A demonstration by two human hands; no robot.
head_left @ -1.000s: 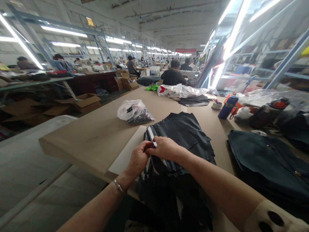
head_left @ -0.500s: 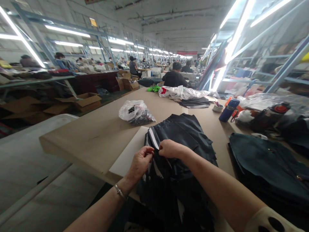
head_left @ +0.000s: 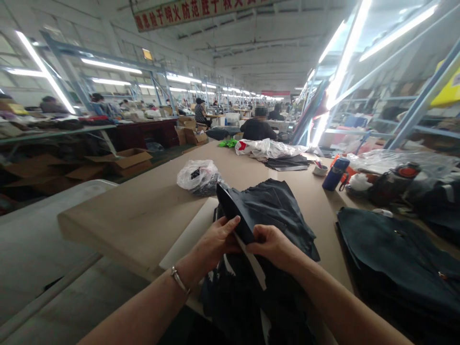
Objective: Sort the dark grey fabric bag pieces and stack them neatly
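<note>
A stack of dark cut fabric pieces (head_left: 273, 211) lies on the brown table (head_left: 143, 206) in front of me. My left hand (head_left: 215, 239) grips the near edge of the top dark piece (head_left: 233, 211), thumb on top, and lifts its left corner off the stack. My right hand (head_left: 273, 247) is closed on the same piece just to the right, beside a white strip (head_left: 255, 266) that hangs down. More dark fabric drapes over the table's near edge below my hands.
A plastic bag (head_left: 197, 176) with dark contents lies behind the stack. Another dark fabric pile (head_left: 395, 254) sits at right. A blue bottle (head_left: 331, 173), a small cup and bags stand further back. A seated person (head_left: 258, 128) and cardboard boxes (head_left: 122, 160) are beyond.
Both hands have come nearer to me and raised the top dark piece, whose left corner now stands up off the stack. The camera has tilted upward a little.
</note>
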